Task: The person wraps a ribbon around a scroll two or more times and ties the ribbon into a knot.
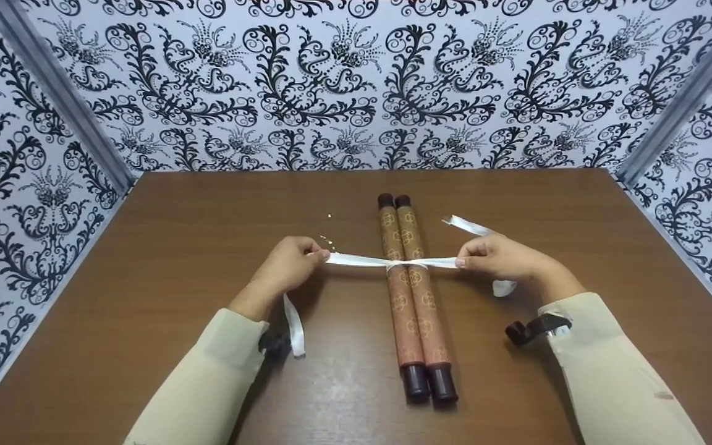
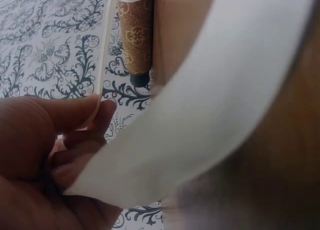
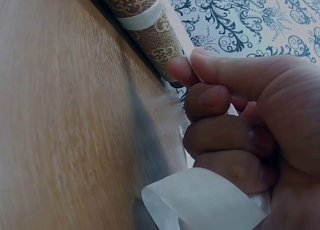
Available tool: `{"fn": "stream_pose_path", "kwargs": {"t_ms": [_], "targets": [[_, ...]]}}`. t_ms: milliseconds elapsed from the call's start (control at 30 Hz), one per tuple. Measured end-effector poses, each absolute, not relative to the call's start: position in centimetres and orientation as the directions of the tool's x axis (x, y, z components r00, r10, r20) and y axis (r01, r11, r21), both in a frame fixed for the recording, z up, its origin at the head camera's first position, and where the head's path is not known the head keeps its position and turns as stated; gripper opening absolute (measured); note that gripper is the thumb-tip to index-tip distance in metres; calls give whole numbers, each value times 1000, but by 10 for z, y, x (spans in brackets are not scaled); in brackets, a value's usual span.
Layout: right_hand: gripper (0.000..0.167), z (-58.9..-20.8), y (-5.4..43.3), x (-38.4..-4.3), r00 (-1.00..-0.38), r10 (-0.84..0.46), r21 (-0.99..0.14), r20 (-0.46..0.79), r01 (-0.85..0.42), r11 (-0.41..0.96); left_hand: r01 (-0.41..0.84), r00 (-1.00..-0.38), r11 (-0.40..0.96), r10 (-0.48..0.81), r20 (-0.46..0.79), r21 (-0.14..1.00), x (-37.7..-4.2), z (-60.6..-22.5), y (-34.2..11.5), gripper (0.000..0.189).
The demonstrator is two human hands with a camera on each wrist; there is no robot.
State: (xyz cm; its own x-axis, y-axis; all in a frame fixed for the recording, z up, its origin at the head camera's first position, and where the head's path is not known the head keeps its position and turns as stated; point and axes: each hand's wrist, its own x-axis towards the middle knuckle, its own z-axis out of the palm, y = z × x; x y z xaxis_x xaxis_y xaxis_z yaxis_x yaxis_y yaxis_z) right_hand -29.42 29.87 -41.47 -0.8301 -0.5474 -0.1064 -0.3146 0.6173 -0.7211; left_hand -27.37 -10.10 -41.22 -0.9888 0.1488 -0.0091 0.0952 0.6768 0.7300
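Two patterned scroll-like rolls with dark end caps lie side by side on the table. A white ribbon wraps round their middle and crosses on top. My left hand pinches one length of it between thumb and finger, left of the rolls; my right hand pinches the other on the right. Both lengths stretch nearly straight. A loose ribbon tail droops from the left palm in the left wrist view. In the right wrist view another tail loops out below the curled fingers.
The brown wooden table runs back to a panel with black scrollwork on white. Similar panels stand at both sides. Small pale scraps lie just beyond the left hand. Dark straps circle both sleeves near the wrists.
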Motion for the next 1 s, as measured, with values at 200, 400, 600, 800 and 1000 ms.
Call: {"fn": "stream_pose_path", "kwargs": {"t_ms": [200,400,600,800,1000], "targets": [[22,-415,297,-293,-836,-526,-712,-157,-273,647,93,-989,690,148,-14,717,-274,-408,-105,18],[22,-415,296,-293,-837,-518,-712,-177,-255,654,125,-988,748,152,14,652,-276,-401,-112,19],[22,-415,296,-294,-830,-531,-709,-171,-271,651,149,-989,853,132,69,499,-278,-399,-117,17],[22,-416,296,-295,-829,-532,-714,-173,-266,647,233,-964,912,170,205,338,-281,-389,-101,18],[21,-417,295,-294,-834,-528,-714,-160,-272,645,373,-924,812,368,102,450,-282,-380,-61,22]]}}
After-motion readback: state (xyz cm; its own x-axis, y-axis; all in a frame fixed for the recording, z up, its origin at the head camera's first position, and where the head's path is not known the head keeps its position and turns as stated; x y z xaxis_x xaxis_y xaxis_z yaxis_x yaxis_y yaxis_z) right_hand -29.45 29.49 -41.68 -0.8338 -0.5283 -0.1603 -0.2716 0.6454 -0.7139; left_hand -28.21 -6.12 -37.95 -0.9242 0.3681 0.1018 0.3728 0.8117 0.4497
